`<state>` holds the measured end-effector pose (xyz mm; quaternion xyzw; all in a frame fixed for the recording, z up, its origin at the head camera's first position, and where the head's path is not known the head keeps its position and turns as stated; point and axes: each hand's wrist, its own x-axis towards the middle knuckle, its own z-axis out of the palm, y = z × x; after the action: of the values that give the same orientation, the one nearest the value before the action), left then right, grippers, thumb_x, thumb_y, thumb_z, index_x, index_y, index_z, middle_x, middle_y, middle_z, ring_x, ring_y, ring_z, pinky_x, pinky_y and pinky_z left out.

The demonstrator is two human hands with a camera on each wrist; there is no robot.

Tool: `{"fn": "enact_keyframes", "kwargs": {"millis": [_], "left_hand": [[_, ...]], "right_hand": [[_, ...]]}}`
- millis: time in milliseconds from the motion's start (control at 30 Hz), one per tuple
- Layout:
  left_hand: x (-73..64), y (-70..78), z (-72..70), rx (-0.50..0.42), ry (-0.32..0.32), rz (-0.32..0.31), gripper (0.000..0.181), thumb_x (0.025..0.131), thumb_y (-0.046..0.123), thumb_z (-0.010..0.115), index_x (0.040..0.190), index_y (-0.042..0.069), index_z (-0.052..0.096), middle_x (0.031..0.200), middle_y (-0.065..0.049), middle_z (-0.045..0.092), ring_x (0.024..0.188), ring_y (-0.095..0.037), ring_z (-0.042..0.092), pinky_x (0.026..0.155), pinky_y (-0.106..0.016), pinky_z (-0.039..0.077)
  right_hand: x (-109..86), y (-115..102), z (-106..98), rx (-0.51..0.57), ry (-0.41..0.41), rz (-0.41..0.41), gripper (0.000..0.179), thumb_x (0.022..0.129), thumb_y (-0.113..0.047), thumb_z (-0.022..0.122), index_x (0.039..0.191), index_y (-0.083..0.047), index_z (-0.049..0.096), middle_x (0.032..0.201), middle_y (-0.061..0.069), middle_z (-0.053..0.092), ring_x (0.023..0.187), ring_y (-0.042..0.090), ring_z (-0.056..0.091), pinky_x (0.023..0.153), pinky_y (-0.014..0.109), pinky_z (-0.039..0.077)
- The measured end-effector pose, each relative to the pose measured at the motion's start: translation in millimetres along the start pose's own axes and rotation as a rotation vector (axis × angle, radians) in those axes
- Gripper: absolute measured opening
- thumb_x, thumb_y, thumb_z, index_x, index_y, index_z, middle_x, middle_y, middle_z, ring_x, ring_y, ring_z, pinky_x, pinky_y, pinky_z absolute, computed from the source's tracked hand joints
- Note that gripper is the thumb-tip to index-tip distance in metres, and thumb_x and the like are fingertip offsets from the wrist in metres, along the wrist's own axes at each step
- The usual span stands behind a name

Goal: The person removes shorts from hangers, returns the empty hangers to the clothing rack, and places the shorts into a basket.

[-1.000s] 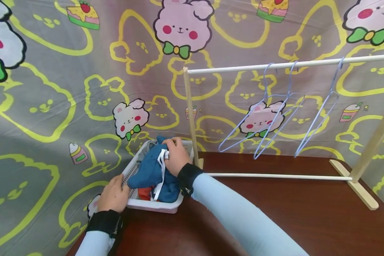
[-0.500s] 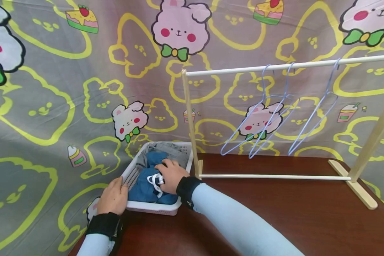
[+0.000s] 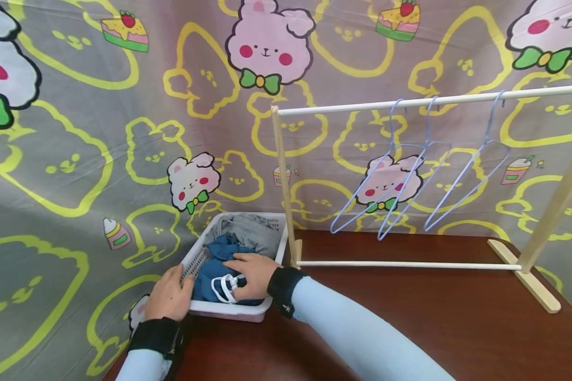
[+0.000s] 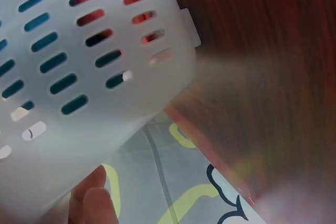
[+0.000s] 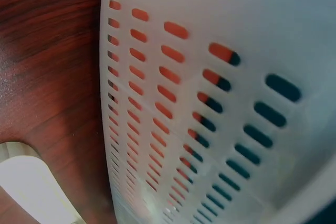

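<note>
A white plastic basket (image 3: 231,307) with slotted walls stands on the table, holding folded clothes. Inside, a blue garment (image 3: 205,278) with a white drawstring (image 3: 223,288) lies in the near part, and a grey garment (image 3: 252,231) fills the far part. My left hand (image 3: 168,293) grips the basket's near left edge; some of its fingers show against the outer wall in the left wrist view. My right hand (image 3: 252,275) rests on top of the blue garment with fingers spread, thumb beside the drawstring. Red cloth (image 5: 168,72) shows through the slots in the right wrist view.
Right of the basket stands a rack with wooden posts (image 3: 282,185) and a white top rod (image 3: 343,108). Three lilac hangers (image 3: 457,182) hang from it. A lower rod (image 3: 400,264) crosses above the brown table (image 3: 386,307). Patterned cloth (image 3: 76,174) covers the walls behind.
My right hand has lowered the lifted blue garment into the basket and now lies flatter on it, nearer me. The grey garment has come into fuller view. The left hand stays at the basket.
</note>
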<state>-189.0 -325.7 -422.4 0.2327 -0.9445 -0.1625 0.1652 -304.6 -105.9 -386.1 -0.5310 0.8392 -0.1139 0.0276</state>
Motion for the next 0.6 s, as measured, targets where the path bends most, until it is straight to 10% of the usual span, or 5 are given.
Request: {"fn": "enact_keyframes", "kwargs": {"millis": [600], "left_hand": [[6.3,-6.1,3.9,-0.015,0.001,-0.01,0.069,0.105,0.04,0.044,0.151,-0.01,0.032,0.153,-0.032,0.033,0.134,-0.052,0.034,0.111,-0.067,0.025]], "right_hand": [[-56.6,51,-7,0.149,0.32,0.165,0.061,0.096,-0.047,0.063,0.151,-0.025,0.05,0.164,0.012,0.027,0.147,0.031,0.029,0.116,0.049,0.031]]}}
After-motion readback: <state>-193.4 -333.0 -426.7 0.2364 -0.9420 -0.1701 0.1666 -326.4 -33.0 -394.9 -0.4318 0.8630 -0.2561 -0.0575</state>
